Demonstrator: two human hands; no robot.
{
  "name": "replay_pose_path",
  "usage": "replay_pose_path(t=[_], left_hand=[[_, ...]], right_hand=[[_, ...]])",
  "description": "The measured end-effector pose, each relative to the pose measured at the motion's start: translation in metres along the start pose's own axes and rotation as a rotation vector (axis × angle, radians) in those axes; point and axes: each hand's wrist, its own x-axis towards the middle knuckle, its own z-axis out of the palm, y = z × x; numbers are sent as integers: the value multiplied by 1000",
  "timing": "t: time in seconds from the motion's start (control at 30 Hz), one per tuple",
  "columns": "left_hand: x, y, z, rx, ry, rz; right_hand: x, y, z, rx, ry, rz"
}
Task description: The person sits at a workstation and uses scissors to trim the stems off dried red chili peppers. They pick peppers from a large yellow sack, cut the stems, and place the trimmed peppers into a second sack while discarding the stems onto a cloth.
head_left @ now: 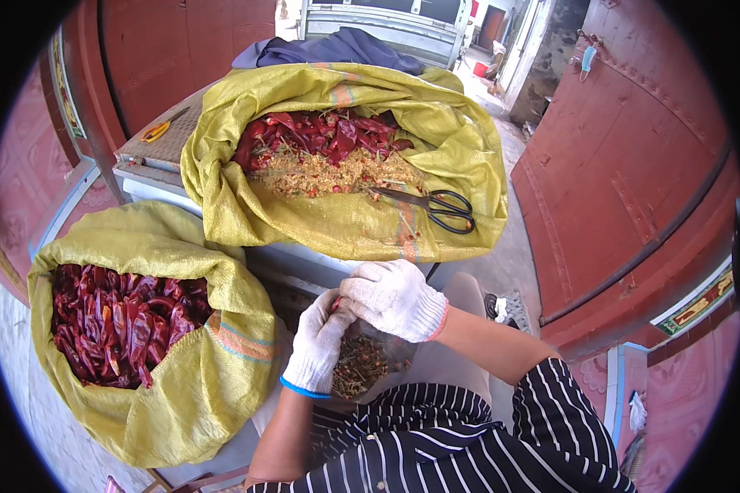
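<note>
Gloved left hand [317, 338] and right hand [393, 297] meet at a red pepper [335, 304] above loose stems [358, 366].
The mostly hidden pepper, its long axis unclear, is pinched at the left's raised fingertips; the right angles across, knuckles up, fingers curled in close, whether gripping it too cannot be told.
</note>
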Motion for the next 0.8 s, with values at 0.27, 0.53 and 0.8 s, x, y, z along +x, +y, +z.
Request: replay_pose_path(t=[0.27, 0.53, 0.8], left_hand=[[-15, 9, 2, -91, 52, -64], [-10, 1, 0, -165, 26, -53], [-8, -18, -16, -460, -121, -106]], right_hand=[[-6, -10, 10, 1408, -92, 1036], [-10, -8, 16, 1653, 103, 1261], [-3, 14, -28, 290, -430, 480]])
